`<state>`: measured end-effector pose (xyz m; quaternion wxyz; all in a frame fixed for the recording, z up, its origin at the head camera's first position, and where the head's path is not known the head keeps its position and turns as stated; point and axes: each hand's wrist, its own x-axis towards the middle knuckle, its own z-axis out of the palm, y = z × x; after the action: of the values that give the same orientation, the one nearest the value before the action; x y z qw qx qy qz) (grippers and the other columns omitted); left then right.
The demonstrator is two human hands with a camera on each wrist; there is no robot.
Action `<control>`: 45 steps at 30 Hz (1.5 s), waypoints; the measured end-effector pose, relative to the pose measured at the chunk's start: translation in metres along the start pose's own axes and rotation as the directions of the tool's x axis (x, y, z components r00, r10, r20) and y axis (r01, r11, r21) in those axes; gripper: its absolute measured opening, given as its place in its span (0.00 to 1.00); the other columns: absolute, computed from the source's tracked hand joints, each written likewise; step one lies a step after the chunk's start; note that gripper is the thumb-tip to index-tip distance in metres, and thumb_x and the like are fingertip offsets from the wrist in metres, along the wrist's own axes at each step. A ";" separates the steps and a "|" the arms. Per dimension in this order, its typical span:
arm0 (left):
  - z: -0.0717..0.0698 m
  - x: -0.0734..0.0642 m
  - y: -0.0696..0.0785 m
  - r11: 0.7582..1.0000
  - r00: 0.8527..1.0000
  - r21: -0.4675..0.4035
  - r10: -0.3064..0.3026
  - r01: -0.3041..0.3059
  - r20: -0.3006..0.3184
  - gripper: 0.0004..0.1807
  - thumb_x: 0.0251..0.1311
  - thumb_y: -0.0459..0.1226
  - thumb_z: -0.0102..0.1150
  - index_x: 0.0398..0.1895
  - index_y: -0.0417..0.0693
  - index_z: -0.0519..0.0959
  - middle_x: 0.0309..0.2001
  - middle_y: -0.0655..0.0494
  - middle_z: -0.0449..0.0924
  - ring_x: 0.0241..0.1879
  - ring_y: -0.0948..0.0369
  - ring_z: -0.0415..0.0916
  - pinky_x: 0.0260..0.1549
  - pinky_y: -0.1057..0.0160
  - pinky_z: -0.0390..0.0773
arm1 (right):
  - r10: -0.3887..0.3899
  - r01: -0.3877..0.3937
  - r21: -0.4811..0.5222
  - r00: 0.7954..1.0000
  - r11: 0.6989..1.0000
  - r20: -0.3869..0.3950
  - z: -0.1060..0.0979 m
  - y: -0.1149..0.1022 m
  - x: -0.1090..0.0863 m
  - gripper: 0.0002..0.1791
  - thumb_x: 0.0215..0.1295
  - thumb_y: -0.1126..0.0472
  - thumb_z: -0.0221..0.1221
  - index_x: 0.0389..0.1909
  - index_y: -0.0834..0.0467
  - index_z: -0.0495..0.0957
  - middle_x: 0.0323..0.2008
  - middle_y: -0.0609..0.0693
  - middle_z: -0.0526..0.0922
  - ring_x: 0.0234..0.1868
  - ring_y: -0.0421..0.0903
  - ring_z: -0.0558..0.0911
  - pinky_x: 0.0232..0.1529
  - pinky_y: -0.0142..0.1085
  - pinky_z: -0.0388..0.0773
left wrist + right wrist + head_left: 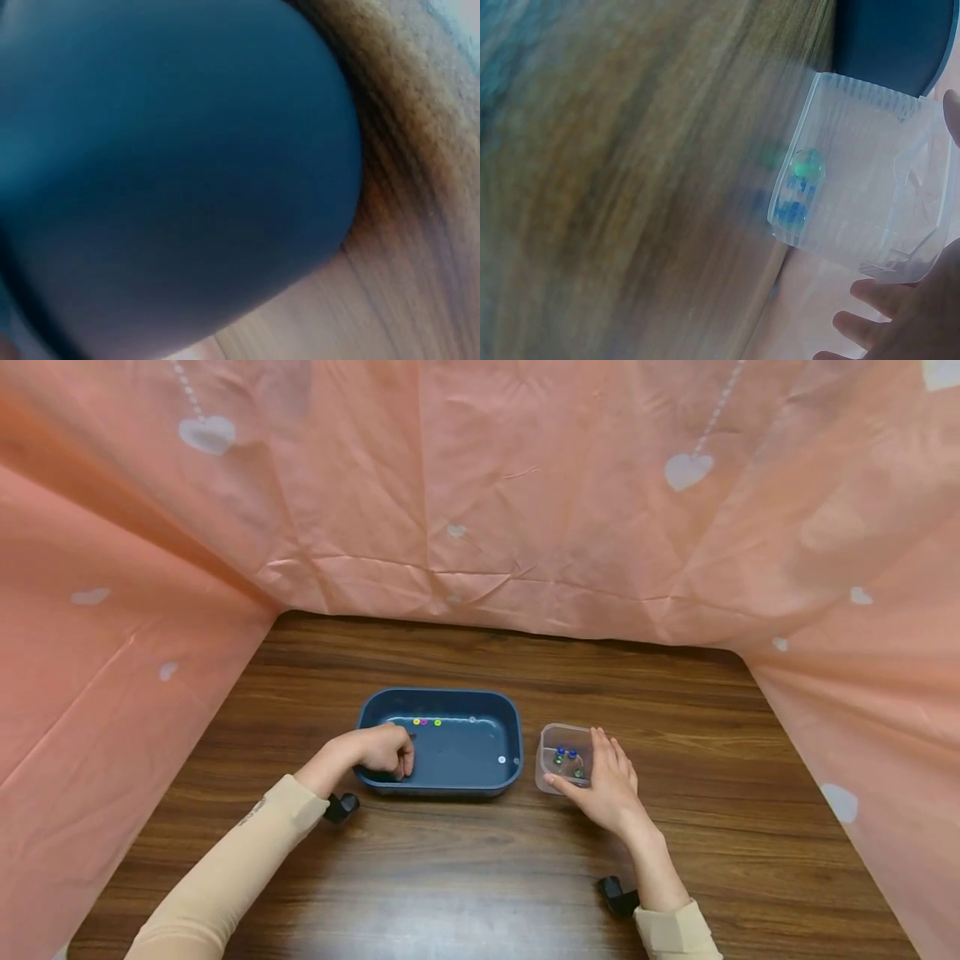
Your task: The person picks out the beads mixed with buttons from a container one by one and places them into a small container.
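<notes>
My left hand [388, 750] reaches over the left side of a dark blue basin [450, 791], its fingers curled down inside. The fingertips are hidden, so whether they pinch anything cannot be seen. In the left wrist view, the basin's outer wall [210, 172] fills most of the picture. My right hand [611, 785] grips a clear plastic container [870, 165], thumb at the near rim and fingers along the right side. Several small glassy balls, blue [572, 754] and green [807, 163], lie on the container's bottom.
Small round pieces lie in the basin: yellow [416, 722], pink [423, 722] and green [438, 722] towards the back, a white one [502, 760] at the right. The wooden table [465, 868] is bounded by pink curtains [510, 527] at the back and sides.
</notes>
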<state>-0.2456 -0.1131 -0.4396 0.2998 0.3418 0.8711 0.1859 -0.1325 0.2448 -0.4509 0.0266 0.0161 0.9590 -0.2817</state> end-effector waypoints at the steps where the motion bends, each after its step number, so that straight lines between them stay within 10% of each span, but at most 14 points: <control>1: -0.001 -0.001 0.000 1.000 1.000 0.020 -0.005 0.006 -0.024 0.09 0.55 0.23 0.61 0.26 0.46 0.84 0.28 0.60 0.82 0.31 0.65 0.75 0.33 0.68 0.78 | -0.001 0.001 0.000 1.000 1.000 -0.001 0.000 0.000 0.000 0.62 0.58 0.32 0.61 0.76 0.66 0.41 0.76 0.65 0.43 0.75 0.66 0.41 0.68 0.68 0.38; 7: -0.006 -0.006 0.001 0.990 0.993 0.115 -0.069 0.079 -0.091 0.08 0.53 0.25 0.64 0.23 0.46 0.82 0.26 0.59 0.79 0.28 0.63 0.72 0.26 0.69 0.73 | -0.001 0.001 -0.002 1.000 1.000 -0.002 0.002 0.002 0.001 0.62 0.57 0.32 0.61 0.76 0.66 0.41 0.76 0.65 0.43 0.75 0.66 0.41 0.68 0.68 0.38; 17: -0.007 -0.009 0.014 0.961 0.989 0.238 -0.149 0.141 0.016 0.24 0.58 0.23 0.49 0.08 0.51 0.62 0.12 0.60 0.50 0.17 0.63 0.45 0.19 0.66 0.50 | -0.001 0.001 -0.010 1.000 1.000 -0.009 0.001 0.002 0.000 0.62 0.57 0.32 0.62 0.76 0.65 0.41 0.76 0.65 0.44 0.75 0.66 0.42 0.68 0.68 0.39; 25: -0.004 -0.006 0.017 0.938 0.968 0.262 -0.247 0.226 0.050 0.21 0.63 0.24 0.49 0.13 0.49 0.63 0.13 0.59 0.52 0.18 0.62 0.47 0.20 0.65 0.52 | 0.000 0.000 -0.011 1.000 1.000 -0.003 0.001 0.001 0.000 0.62 0.57 0.32 0.62 0.76 0.65 0.41 0.76 0.65 0.44 0.75 0.66 0.42 0.68 0.68 0.39; 45: 0.001 -0.008 0.003 0.986 0.998 0.157 -0.052 0.056 -0.031 0.13 0.54 0.22 0.58 0.21 0.48 0.79 0.23 0.60 0.74 0.23 0.64 0.65 0.23 0.69 0.68 | 0.000 0.000 -0.011 1.000 1.000 -0.006 0.000 0.001 0.000 0.62 0.57 0.32 0.62 0.76 0.66 0.41 0.76 0.65 0.44 0.74 0.66 0.42 0.68 0.68 0.39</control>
<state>-0.2388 -0.1164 -0.4355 0.2650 0.3381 0.8960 0.1125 -0.1325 0.2455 -0.4513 0.0237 0.0169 0.9607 -0.2762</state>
